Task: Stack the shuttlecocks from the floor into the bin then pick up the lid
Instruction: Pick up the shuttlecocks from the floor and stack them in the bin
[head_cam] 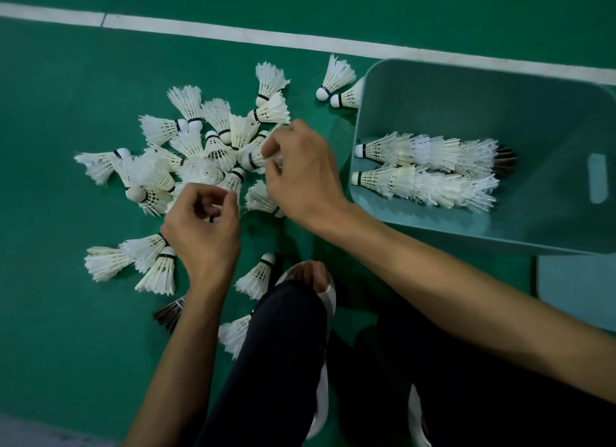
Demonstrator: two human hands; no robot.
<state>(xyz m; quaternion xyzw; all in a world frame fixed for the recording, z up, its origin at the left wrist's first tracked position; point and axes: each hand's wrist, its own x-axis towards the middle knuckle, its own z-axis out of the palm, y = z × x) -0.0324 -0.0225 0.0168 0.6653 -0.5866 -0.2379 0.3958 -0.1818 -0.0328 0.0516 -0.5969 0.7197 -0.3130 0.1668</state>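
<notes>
While the green floor [66, 79] carries the bin [466, 106], two stacks [416, 185] inside, and the lid [576, 293] just beside it, I see loose shuttlecocks [186, 103] left of it — the right hand [300, 176] pinches one, the left hand [203, 230] grips another.

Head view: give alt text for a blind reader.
The left hand grips and the right hand pinches white feather shuttlecocks from a pile on the green court floor. The teal bin beside them holds two stacked rows; its lid lies alongside.
</notes>
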